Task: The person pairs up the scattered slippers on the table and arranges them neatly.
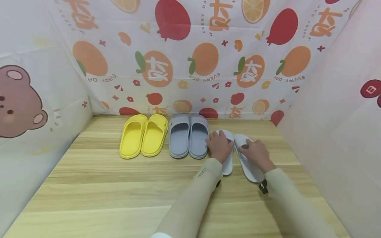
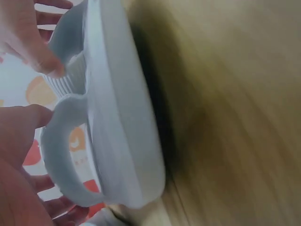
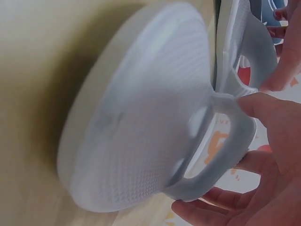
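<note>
Two white slippers sit at the right end of the row, toes toward the back wall. My left hand (image 1: 219, 145) lies over the upper of the left white slipper (image 1: 228, 166), thumb on one side of the strap and fingers on the other. The strap of the right white slipper (image 1: 252, 171) is held the same way by my right hand (image 1: 256, 154). That slipper slants, its heel pointing out to the right. In the right wrist view its textured footbed (image 3: 141, 127) faces the camera. Whether either sole is off the wooden surface I cannot tell.
A grey pair of slippers (image 1: 179, 142) stands just left of my left hand, and a yellow pair (image 1: 131, 138) stands farther left. A fruit-print cloth (image 1: 184, 92) hangs behind the wooden surface (image 1: 119, 191). Pale cloth sides (image 1: 336, 125) rise at both edges.
</note>
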The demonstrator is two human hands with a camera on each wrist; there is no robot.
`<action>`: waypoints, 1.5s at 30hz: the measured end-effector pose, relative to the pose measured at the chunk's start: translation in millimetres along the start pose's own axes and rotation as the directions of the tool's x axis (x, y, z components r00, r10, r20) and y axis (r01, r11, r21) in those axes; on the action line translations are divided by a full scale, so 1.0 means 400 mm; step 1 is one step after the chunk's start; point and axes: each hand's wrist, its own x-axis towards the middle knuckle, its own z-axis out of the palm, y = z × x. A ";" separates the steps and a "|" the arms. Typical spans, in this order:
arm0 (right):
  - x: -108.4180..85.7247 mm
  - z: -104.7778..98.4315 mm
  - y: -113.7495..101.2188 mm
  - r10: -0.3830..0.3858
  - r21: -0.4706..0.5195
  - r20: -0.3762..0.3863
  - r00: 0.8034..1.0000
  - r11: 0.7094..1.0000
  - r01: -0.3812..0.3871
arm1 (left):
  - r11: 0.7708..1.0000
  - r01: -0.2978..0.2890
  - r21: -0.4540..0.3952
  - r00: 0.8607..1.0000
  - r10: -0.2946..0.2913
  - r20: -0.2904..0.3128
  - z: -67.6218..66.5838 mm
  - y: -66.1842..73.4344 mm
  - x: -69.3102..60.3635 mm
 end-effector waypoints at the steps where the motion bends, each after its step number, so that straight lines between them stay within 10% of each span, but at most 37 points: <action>1: 0.007 0.001 -0.006 0.000 0.006 0.002 1.000 1.000 0.000 | 1.000 0.012 -0.011 1.000 -0.012 0.004 0.002 -0.003 0.007; 28: 0.144 0.033 -0.076 0.149 0.155 -0.102 0.984 0.979 -0.132 | 0.997 0.078 -0.018 0.991 -0.079 -0.104 0.041 0.009 0.113; 45: 0.211 0.028 -0.058 0.127 0.203 -0.129 0.983 0.974 -0.100 | 0.996 0.034 0.088 0.999 -0.036 0.018 0.024 0.035 0.142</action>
